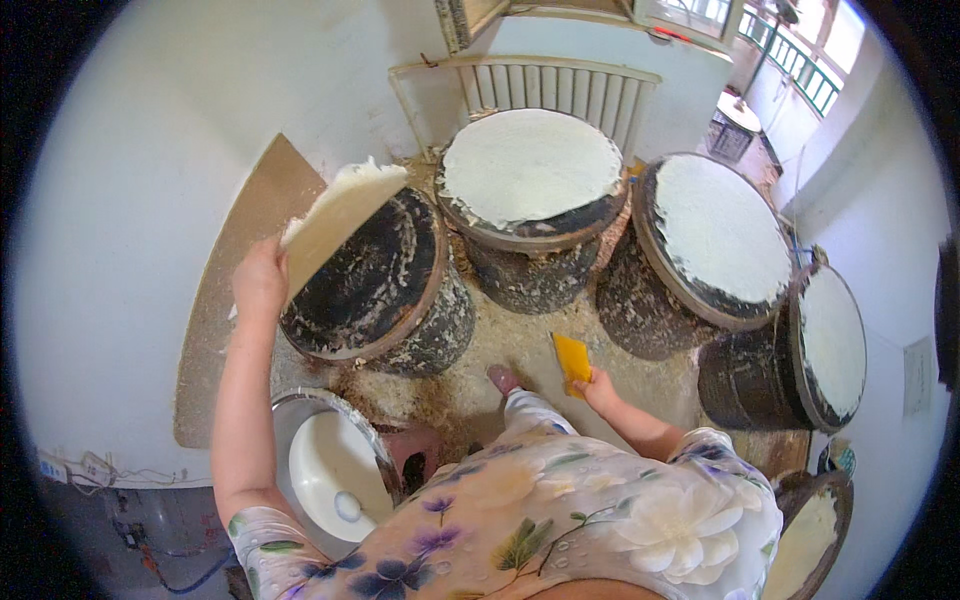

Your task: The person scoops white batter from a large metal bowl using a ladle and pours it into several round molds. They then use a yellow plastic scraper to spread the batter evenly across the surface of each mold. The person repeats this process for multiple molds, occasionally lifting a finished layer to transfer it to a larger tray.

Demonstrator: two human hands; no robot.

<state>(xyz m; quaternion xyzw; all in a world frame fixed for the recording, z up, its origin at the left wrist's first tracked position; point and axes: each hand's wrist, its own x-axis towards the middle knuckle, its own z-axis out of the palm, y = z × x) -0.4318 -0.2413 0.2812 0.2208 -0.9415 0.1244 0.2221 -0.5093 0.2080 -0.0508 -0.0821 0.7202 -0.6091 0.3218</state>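
Note:
My left hand (260,278) is closed on a flat cream sheet (335,215) with ragged white paste along its upper edge, tilted over a blackened round top (350,300) on a dark drum at the left. My right hand (598,390) grips a yellow scraper (571,355), held low in front of me over the floor. Three other dark drums bear white spread layers (530,165) (720,225) (830,340) on their round tops, at centre and right. A metal bucket (330,470) of white liquid stands below my left arm.
A brown board (210,390) leans on the left wall. Behind the drums are a white radiator (550,85) and an opening toward a railing (800,70). Another coated drum top (805,545) is at lower right. Cables (95,470) run along the lower left wall.

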